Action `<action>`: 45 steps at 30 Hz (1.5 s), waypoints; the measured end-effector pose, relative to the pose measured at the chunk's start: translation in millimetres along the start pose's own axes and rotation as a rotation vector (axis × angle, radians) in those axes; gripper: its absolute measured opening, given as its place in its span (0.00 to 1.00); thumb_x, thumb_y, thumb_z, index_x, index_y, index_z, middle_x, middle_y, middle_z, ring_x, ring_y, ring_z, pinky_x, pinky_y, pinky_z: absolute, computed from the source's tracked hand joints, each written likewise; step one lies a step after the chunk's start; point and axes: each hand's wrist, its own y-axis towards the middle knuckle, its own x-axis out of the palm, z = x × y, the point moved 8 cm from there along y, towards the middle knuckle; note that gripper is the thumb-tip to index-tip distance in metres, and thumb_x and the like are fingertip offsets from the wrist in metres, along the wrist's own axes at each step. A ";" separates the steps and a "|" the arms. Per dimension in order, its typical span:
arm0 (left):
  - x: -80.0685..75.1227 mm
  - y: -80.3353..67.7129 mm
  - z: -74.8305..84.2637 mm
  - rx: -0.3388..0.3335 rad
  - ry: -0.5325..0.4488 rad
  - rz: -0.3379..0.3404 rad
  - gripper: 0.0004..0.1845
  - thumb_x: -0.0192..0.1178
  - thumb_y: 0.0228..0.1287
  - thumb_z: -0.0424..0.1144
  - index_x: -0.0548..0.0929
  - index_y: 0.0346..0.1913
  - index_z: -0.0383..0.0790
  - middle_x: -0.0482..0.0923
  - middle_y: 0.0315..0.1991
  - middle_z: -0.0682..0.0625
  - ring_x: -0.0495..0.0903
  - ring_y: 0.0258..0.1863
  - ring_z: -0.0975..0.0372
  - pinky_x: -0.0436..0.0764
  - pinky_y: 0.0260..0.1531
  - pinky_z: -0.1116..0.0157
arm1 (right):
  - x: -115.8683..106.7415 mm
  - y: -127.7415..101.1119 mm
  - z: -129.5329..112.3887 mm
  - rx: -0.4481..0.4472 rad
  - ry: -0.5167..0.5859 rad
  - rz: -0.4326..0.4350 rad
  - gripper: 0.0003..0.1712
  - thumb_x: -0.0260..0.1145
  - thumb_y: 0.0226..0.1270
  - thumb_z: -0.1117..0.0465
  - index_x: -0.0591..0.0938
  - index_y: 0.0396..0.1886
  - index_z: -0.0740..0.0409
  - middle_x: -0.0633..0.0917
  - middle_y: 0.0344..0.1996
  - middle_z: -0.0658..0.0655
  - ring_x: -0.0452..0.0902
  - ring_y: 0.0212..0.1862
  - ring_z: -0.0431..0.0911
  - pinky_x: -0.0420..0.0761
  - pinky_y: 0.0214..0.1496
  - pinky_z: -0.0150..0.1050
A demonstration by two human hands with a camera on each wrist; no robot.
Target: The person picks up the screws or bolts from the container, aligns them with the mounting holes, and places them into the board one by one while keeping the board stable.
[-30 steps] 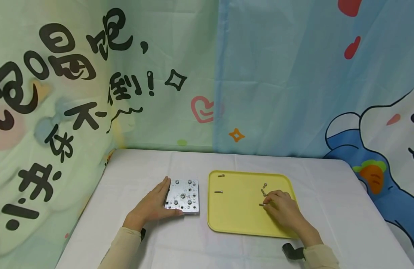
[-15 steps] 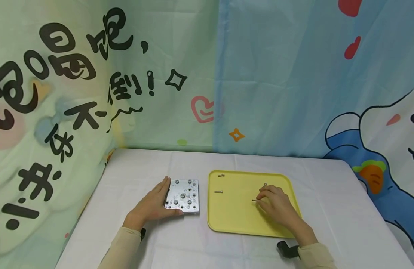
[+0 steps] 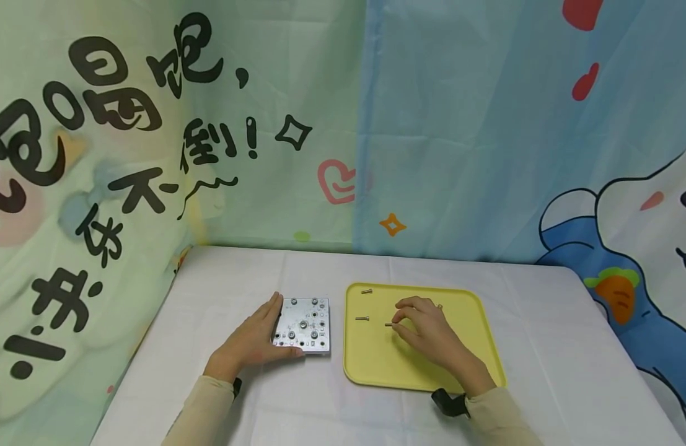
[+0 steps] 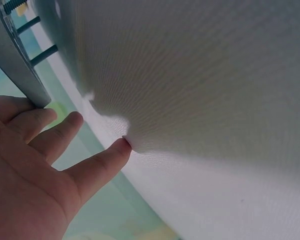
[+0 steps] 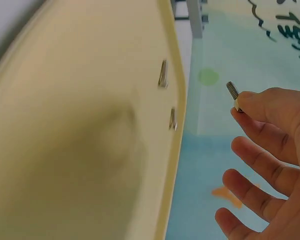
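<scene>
My right hand (image 3: 426, 331) pinches a screw (image 3: 388, 324) above the yellow tray (image 3: 370, 365), mid-frame. My left hand (image 3: 252, 342) lies flat, bracing the metal plate (image 3: 303, 325). Next, I judge, comes seating it carefully in a hole.

Small silver screw (image 3: 388, 324) pinched at head end by right hand (image 3: 426, 331), threaded shank pointing left, lifted just above yellow tray; square metal plate (image 3: 302, 325) w/ bolts flat on table, left hand (image 3: 252, 344) steadying its left edge.
</scene>
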 end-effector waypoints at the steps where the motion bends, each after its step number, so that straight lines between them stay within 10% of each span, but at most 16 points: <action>1: -0.2 0.0 -0.1 0.000 -0.002 0.002 0.70 0.71 0.42 0.73 0.50 0.80 0.35 0.47 0.80 0.44 0.52 0.76 0.49 0.59 0.72 0.51 | 2.3 3.6 -4.1 -0.006 0.000 -0.007 0.07 0.75 0.61 0.66 0.84 0.32 0.52 0.82 0.49 0.60 0.75 0.54 0.60 0.74 0.52 0.64; 19: 0.2 -0.1 -1.2 -0.008 -0.008 0.008 0.71 0.69 0.40 0.76 0.50 0.80 0.37 0.46 0.80 0.47 0.53 0.76 0.50 0.60 0.71 0.50 | 51.6 43.0 -73.4 -0.153 0.024 -0.125 0.05 0.74 0.63 0.60 0.84 0.30 0.51 0.81 0.51 0.55 0.74 0.57 0.55 0.74 0.56 0.58; 45: -2.2 -2.1 -0.6 -0.001 -0.009 0.017 0.71 0.68 0.41 0.77 0.51 0.80 0.37 0.47 0.80 0.47 0.52 0.76 0.50 0.60 0.71 0.50 | 76.6 48.0 -89.7 -0.155 -0.033 -0.249 0.04 0.72 0.66 0.57 0.85 0.32 0.51 0.80 0.52 0.55 0.72 0.57 0.54 0.72 0.59 0.55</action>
